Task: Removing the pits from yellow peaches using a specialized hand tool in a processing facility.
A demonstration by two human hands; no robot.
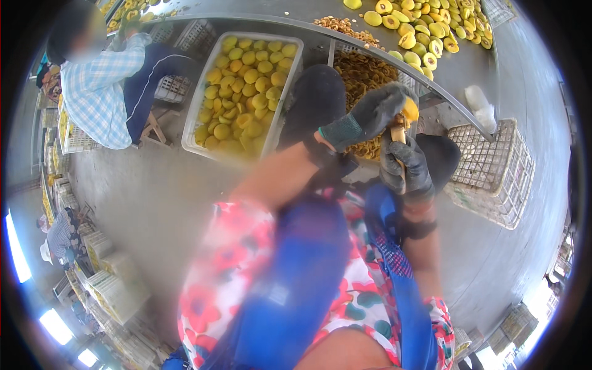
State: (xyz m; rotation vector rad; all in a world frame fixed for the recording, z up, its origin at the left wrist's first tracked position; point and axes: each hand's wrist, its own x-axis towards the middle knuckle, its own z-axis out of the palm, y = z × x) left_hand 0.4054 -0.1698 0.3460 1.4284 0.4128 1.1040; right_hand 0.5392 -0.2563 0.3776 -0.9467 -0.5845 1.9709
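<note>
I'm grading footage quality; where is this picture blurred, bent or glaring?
Head view throughout: fisheye curves the metal table; the blue cloth and lower white tub look hazy; bright patches glare, far left; left hand and right hand look clearer.

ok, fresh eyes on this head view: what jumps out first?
Probably the white tub full of yellow fruit, upper left of centre. Then, right of centre, the gloved left hand holding a fruit piece by the pale-handled tool in the right hand. Top right, halved fruit heaped on the table.
</note>
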